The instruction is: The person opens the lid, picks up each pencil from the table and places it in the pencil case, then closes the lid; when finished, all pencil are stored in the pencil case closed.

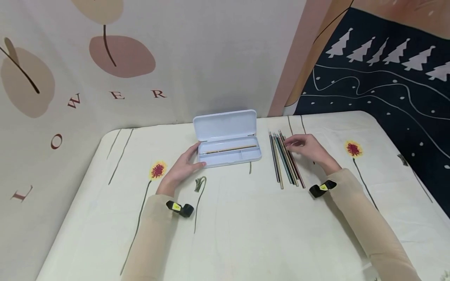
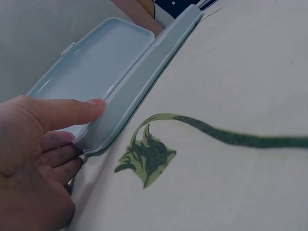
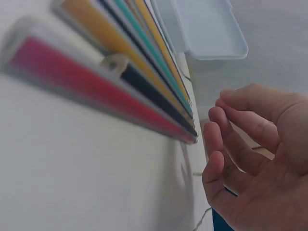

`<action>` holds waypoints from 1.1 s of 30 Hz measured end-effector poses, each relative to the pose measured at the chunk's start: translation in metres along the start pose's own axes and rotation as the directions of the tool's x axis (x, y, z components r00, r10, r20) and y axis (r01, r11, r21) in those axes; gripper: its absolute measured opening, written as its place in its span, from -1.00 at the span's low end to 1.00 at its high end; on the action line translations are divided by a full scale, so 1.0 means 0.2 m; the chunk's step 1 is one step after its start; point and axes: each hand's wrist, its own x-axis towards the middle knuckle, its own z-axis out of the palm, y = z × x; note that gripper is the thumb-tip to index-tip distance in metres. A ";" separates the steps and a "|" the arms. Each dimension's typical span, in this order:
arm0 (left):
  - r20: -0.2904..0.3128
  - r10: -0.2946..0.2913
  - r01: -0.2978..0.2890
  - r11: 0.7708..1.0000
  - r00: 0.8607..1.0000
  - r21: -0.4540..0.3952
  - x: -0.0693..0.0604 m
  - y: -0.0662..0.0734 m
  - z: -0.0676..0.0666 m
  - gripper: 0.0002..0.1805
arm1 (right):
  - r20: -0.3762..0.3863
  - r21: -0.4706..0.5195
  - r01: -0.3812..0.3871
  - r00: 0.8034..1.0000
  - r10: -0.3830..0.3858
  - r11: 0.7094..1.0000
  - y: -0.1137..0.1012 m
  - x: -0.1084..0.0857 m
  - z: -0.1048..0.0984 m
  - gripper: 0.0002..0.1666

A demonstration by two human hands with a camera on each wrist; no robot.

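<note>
A light blue pencil case lies with its lid raised. One gold-coloured pencil rests in its long rear compartment. My left hand holds the case at its left end, with the thumb along the front wall and the other fingers round the corner. To the right of the case lies a loose row of several pencils in dark, gold, green and red colours. Just above their far ends is my right hand. Its fingers are loosely bent, and nothing shows between them in the right wrist view.
A pale cloth printed with flowers covers the table. Behind it hangs a light patterned curtain, with a dark tree-printed cloth at the right. Each sleeve cuff carries a small black camera.
</note>
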 end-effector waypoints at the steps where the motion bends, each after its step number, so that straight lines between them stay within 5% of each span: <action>1: 0.000 0.000 0.000 1.000 1.000 -0.002 0.00 0.01 0.00 -0.18 | 0.000 -0.001 -0.007 1.000 0.007 1.000 0.01 0.00 0.00 -0.65; 16: 0.004 0.008 -0.008 1.000 1.000 -0.013 0.00 0.00 0.00 -0.17 | -0.024 -0.064 -0.093 0.996 0.092 0.994 0.09 -0.07 -0.01 -0.66; 23: -0.008 0.012 -0.012 1.000 1.000 -0.004 0.11 -0.19 0.00 -0.11 | -0.041 -0.069 -0.129 0.991 0.126 0.989 0.10 -0.07 0.02 -0.64; 33: -0.020 -0.008 0.008 1.000 1.000 0.002 0.10 -0.20 0.00 -0.10 | -0.088 -0.103 -0.165 0.984 0.156 0.981 0.07 -0.04 0.06 -0.64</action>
